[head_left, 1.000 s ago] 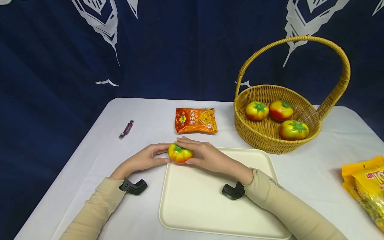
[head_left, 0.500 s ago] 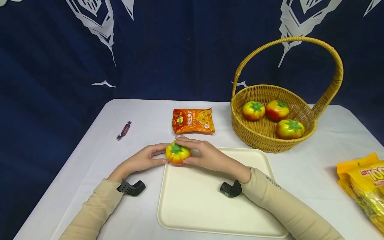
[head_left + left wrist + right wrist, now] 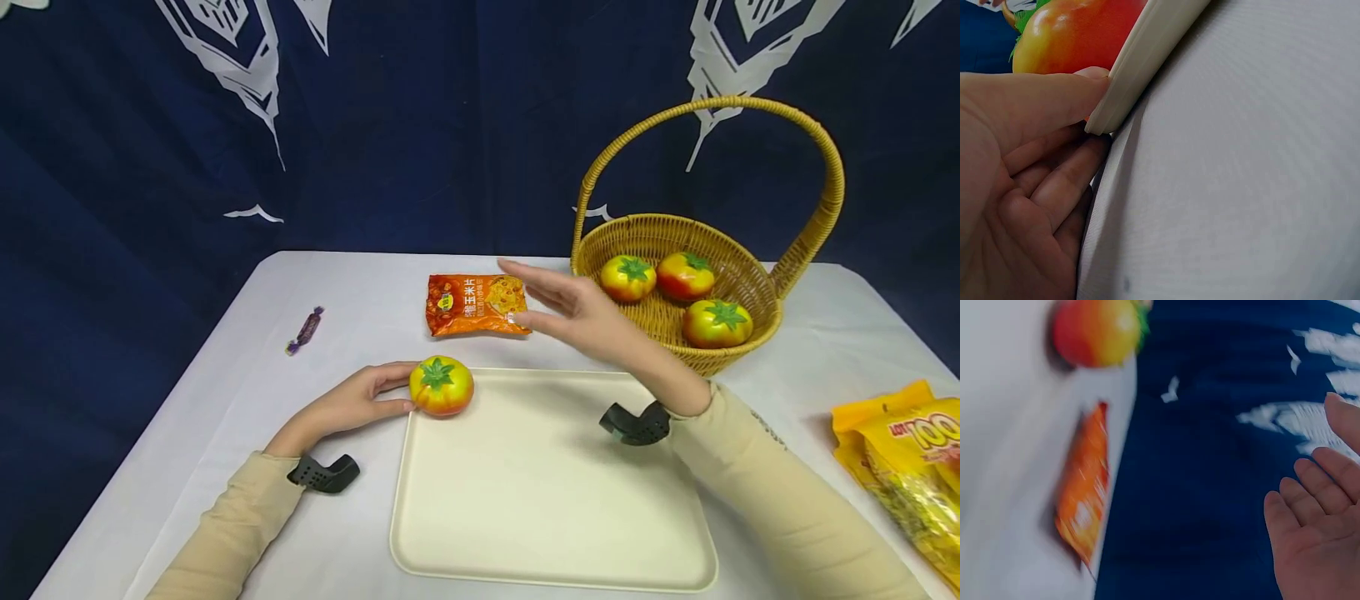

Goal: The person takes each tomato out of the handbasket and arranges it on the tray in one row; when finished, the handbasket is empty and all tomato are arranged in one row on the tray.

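As a navy curtain (image 3: 412,125) with white printed motifs hangs behind the white-clothed table (image 3: 247,358), we look down on a cream tray (image 3: 540,517) lying near the front. At the tray's far left corner sits a yellow-and-red tomato-like fruit (image 3: 441,393), green leaves uppermost. We see the left hand (image 3: 348,406) just beside it, thumb and fingers parted and only gently bent, the thumb tip at the tray's rim in the left wrist view; whether the fingertips also touch the fruit, we cannot tell. The right hand (image 3: 588,315) is raised and empty, its thumb and fingers spread well apart, between an orange snack packet (image 3: 471,308) and a wicker basket (image 3: 693,363) holding three similar fruits (image 3: 717,325). Left of the packet we spot a wrapped candy (image 3: 305,332); at the right edge, a yellow bag (image 3: 911,467).
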`<state>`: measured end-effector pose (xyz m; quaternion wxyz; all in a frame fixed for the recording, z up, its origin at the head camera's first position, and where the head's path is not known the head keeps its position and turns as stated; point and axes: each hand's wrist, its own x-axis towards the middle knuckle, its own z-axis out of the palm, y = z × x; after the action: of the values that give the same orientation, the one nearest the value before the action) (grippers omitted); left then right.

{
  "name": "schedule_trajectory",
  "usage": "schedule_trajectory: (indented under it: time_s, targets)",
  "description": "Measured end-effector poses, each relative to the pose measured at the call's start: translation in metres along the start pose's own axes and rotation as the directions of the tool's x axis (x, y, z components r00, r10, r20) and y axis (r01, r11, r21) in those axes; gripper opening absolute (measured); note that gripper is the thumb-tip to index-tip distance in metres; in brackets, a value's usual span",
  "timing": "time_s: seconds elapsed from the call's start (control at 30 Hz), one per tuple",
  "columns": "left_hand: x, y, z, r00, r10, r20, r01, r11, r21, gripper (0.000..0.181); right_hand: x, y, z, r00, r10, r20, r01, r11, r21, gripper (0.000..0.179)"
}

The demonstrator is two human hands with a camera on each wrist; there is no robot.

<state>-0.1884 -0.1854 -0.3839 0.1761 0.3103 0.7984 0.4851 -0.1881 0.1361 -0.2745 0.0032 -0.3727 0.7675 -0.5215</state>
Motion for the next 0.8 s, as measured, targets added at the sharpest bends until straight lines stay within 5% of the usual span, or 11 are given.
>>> schedule_trajectory:
  time_s: [0.2,0.43,0.6,0.8]
  targets:
    - [-0.001,-0.001,-0.001,1.000,-0.004,0.003,0.004,1.000,-0.007,0.053,-0.011,-0.010,-0.053,0.987,0.054,-0.149,-0.041,0.995,0.088,0.049]
    - [-0.001,0.001,-0.002,1.000,-0.009,0.011,0.009,1.000,-0.025,0.054,-0.026,-0.005,-0.105,0.947,0.121,-0.296,-0.044,0.966,0.253,0.047]
    - [-0.002,0.001,-0.002,1.000,-0.012,0.011,0.012,1.000,-0.021,0.054,-0.030,0.014,-0.131,0.933,0.183,-0.311,0.001,0.861,0.509,0.048]
    - [-0.002,0.001,0.000,1.000,0.013,0.015,-0.013,1.000,-0.019,0.054,-0.038,0.044,-0.146,0.916,0.240,-0.323,0.079,0.679,0.730,0.048]
